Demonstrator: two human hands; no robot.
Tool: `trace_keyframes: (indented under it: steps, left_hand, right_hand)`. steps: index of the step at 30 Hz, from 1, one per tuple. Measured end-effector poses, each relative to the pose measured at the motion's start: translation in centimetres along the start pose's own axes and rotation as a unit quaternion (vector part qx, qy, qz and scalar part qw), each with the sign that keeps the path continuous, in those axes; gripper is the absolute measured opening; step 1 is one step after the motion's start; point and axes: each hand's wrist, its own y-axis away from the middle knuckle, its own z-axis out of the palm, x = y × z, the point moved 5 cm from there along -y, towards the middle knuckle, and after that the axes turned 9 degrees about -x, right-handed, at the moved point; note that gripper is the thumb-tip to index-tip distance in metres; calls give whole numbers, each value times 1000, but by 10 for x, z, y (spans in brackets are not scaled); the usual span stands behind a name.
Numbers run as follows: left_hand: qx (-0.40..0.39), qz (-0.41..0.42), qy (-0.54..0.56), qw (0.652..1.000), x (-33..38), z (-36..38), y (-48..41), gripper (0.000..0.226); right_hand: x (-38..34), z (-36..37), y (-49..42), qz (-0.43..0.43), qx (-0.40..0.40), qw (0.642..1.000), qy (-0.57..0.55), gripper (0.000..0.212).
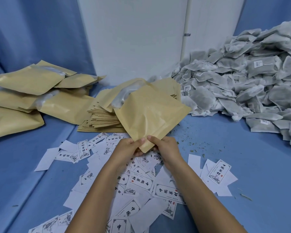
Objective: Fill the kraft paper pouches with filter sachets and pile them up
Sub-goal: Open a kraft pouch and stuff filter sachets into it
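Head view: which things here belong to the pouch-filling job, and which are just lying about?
Job: held pouch, pinched by left hand and right hand; empty pouch stack; filled pouch pile; sachet heap.
Lying about: printed labels; leaf crumbs.

The left hand [129, 147] and right hand [165, 147] pinched the near corner of a kraft pouch [151, 115], tilted above the blue worktop [242, 165]. Filled pouches [29, 84] lay piled at its far left edge and flat pouches [102, 118] were stacked mid-back. Filter sachets [242, 81] were heaped along the right edge, and printed labels [141, 180] were scattered near the front.
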Motion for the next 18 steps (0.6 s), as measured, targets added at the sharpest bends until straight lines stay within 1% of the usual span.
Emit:
trace_keyframes:
  steps: [2,3,6,9,12,14,15,18]
  left_hand:
    - [23,-7,32,999,0,-4,-1,35]
    - [41,-1,34,999,1,-5,-1,35]
    - [83,30,14,996,5,-7,1,27]
    - [96,38,7,995,4,-7,2,27]
    - [114,46,-33,992,4,-9,2,29]
    - [113,56,-50,991,6,-10,1,27]
    - [109,61,-57,991,8,-10,1,26]
    - [98,64,-93,989,12,-10,0,26]
  right_hand:
    - [0,1,1,3,-3,1000,-5,14]
    - [1,2,2,5,-13,1000,4,13]
    - [2,8,4,9,-60,997,56,13]
    - [3,8,3,-6,-64,995,82,20]
    - [6,7,1,-8,-65,995,80,20]
    - [4,7,1,-16,-55,996,64,11]
    - [2,5,0,-26,-38,998,45,6]
    - [-2,-8,-6,-46,15,998,-49,14]
